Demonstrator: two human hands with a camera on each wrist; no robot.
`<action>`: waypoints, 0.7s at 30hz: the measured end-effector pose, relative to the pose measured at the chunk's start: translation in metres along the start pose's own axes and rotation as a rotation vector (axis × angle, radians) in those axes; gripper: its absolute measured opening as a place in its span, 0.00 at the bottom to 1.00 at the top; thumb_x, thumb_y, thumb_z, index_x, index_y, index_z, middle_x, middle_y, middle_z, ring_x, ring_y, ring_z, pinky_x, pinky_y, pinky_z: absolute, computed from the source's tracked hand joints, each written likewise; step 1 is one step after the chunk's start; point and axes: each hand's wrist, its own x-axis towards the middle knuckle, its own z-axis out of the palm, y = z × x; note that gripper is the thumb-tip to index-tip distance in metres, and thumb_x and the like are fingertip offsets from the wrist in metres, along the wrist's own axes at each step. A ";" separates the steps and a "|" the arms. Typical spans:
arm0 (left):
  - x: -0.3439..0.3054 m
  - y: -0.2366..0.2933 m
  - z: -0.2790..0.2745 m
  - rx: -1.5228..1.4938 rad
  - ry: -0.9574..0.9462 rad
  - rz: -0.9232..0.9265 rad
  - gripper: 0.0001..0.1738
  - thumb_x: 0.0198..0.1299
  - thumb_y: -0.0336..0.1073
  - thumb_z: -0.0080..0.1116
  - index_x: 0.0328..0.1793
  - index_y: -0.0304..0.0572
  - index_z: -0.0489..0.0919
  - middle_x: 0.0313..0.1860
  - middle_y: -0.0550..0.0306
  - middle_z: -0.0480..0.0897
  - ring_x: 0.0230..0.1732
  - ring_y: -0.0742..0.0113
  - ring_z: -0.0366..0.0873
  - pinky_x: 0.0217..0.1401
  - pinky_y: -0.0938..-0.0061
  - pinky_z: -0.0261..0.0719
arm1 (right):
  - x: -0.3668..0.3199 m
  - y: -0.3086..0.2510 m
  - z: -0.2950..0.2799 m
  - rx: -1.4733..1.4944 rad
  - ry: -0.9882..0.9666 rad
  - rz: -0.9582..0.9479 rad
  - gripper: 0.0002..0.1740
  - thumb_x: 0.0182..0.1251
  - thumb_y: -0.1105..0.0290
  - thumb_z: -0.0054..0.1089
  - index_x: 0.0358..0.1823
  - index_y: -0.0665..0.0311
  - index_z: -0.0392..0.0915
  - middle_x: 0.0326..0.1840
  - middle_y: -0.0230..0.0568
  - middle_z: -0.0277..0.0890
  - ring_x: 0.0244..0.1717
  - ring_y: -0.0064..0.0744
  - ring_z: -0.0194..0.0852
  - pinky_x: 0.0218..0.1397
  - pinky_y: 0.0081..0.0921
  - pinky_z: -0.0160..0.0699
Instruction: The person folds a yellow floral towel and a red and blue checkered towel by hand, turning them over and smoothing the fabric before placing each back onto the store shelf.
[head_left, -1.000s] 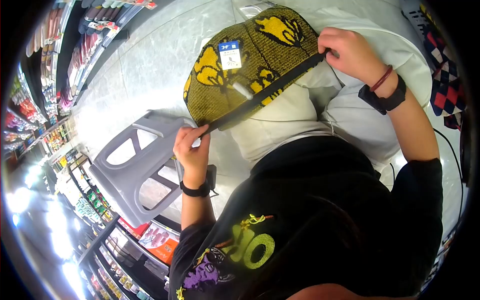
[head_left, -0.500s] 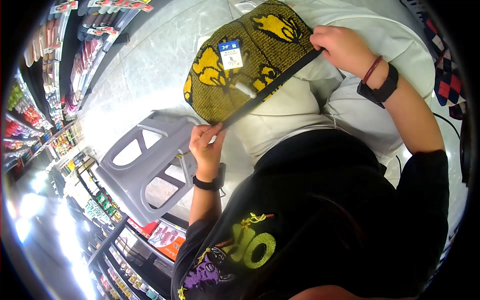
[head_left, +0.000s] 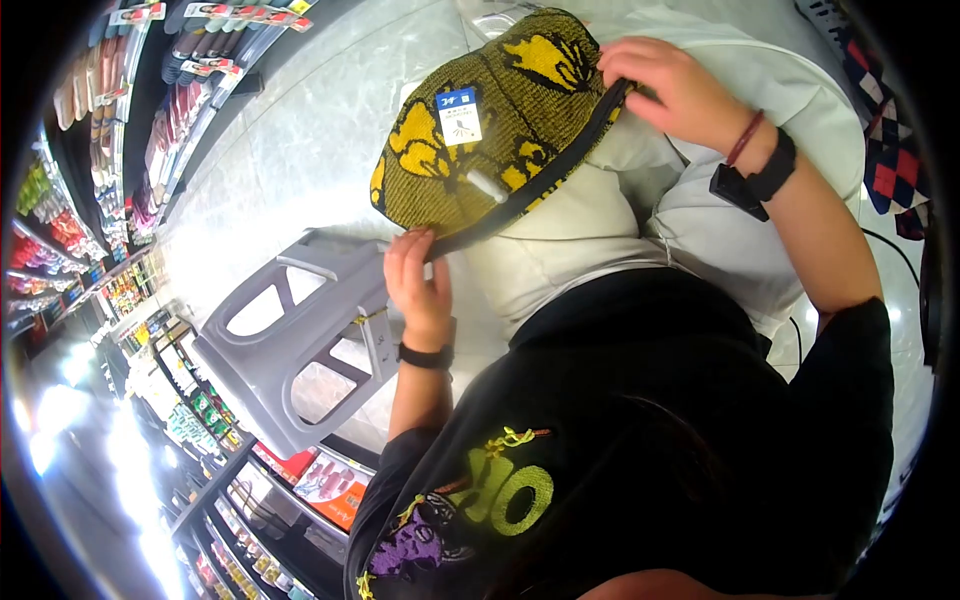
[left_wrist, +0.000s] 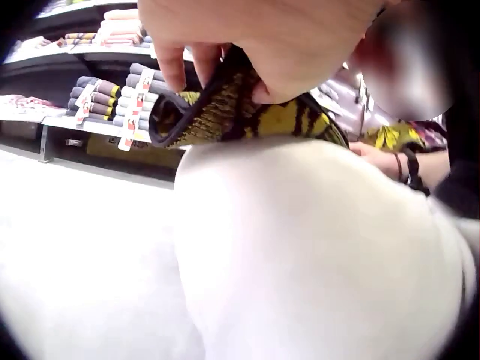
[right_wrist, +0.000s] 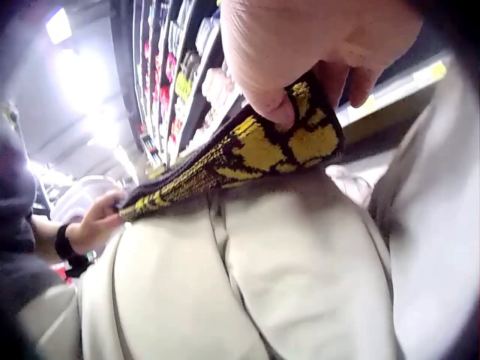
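A half-round patterned mat [head_left: 520,115], yellow and black with a dark straight edge, lies across the lap in light trousers. My left hand [head_left: 418,280] pinches its left corner; in the left wrist view the thumb [left_wrist: 271,93] is at the front and fingers reach behind. With my right hand [head_left: 665,88] I hold the opposite corner, thumb near the dark edge. A blue and white label [head_left: 459,116] is on the mat's face, and a small white strip [head_left: 487,186] sits near the edge. Along that edge the fabric bends up, showing yellow underneath.
A grey plastic stool [head_left: 225,345] stands on the tiled floor [head_left: 300,130] beside my left arm. Shop shelves [head_left: 150,100] with rolled goods line the left side. Checked fabric [head_left: 890,160] shows at the far right.
My right hand has shifted leftward, and its fingers now reach over the corner. The left hand first moved right, then slightly up. The mat's straight edge has turned up near the right corner.
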 end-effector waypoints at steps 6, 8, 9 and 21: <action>0.031 0.010 -0.086 -0.212 0.451 -0.057 0.19 0.66 0.23 0.49 0.64 0.31 0.66 0.57 0.44 0.75 0.53 0.60 0.78 0.61 0.64 0.76 | 0.040 -0.027 -0.077 0.479 0.159 -0.244 0.15 0.63 0.78 0.60 0.52 0.65 0.77 0.45 0.37 0.79 0.42 0.24 0.78 0.44 0.20 0.82; 0.067 0.037 -0.097 -0.426 0.505 -0.277 0.22 0.69 0.23 0.47 0.68 0.34 0.64 0.56 0.46 0.76 0.52 0.64 0.77 0.59 0.70 0.76 | 0.057 -0.047 -0.091 0.497 0.222 0.007 0.15 0.64 0.78 0.58 0.53 0.67 0.76 0.46 0.39 0.79 0.45 0.26 0.78 0.50 0.24 0.83; 0.074 0.030 -0.096 -0.495 0.439 -0.344 0.23 0.70 0.24 0.48 0.70 0.36 0.64 0.54 0.47 0.77 0.49 0.66 0.78 0.56 0.72 0.77 | 0.070 -0.057 -0.091 0.597 0.304 -0.082 0.15 0.65 0.78 0.57 0.53 0.68 0.75 0.46 0.40 0.79 0.47 0.27 0.79 0.52 0.25 0.83; 0.017 -0.033 0.025 -1.246 -0.183 -1.095 0.29 0.75 0.53 0.38 0.74 0.44 0.64 0.65 0.50 0.74 0.64 0.62 0.73 0.64 0.63 0.73 | 0.054 -0.108 0.072 0.014 0.131 -0.124 0.23 0.59 0.64 0.66 0.57 0.54 0.78 0.63 0.38 0.72 0.68 0.42 0.67 0.70 0.42 0.66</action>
